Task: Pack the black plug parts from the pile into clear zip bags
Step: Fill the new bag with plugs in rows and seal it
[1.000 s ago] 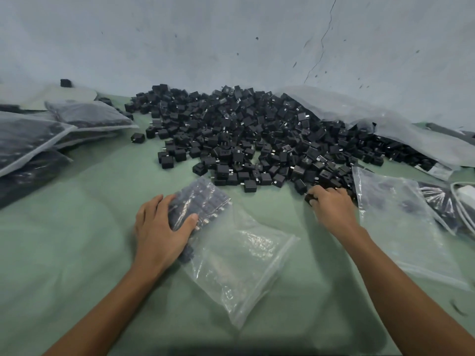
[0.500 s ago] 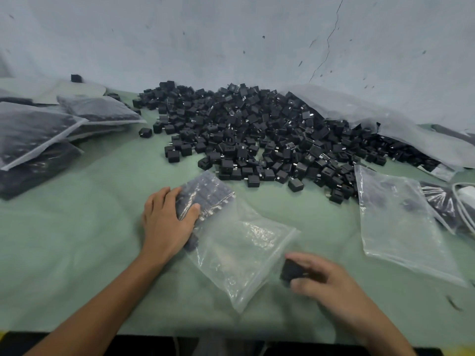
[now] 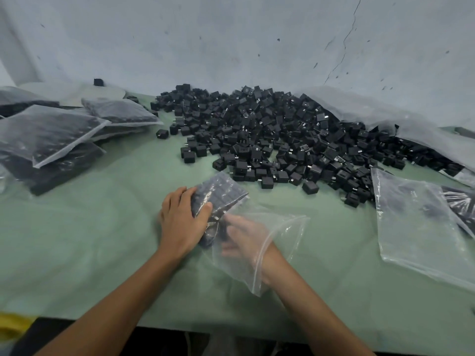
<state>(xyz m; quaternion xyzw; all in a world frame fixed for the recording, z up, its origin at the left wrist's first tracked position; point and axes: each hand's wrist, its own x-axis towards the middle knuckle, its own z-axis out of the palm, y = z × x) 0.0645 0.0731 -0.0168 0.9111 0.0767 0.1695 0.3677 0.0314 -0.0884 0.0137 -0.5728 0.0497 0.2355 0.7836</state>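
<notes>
Right hand (image 3: 244, 237), half a second ago outside the bag mouth with a black part between its fingers, now lies inside the clear zip bag (image 3: 288, 227), seen blurred through the plastic; whether its fingers clasp anything cannot be told. Left hand (image 3: 181, 222) clasps the packed far end of the bag, thumb over the top face, fingers along the outer side; its place is unchanged. Packed plug parts (image 3: 223, 194) sit in tidy rows just beyond the left thumb; the bag's slack, open end drapes over the right wrist. Pile of black plug parts (image 3: 270, 140) lies beyond both hands, its nearest pieces just past the packed rows; one stray part (image 3: 162, 134) sits apart, beyond the left hand. Empty clear bags (image 3: 416, 227) lie flat to the outside of the right hand, near the pile's edge. Filled bags (image 3: 46, 134) are stacked well to the outside of the left hand. Large plastic sack (image 3: 385, 116) spreads beyond the pile on the right-hand side. Green table cover (image 3: 90, 240) lies beneath both forearms; grey wall (image 3: 231, 34) rises behind.
</notes>
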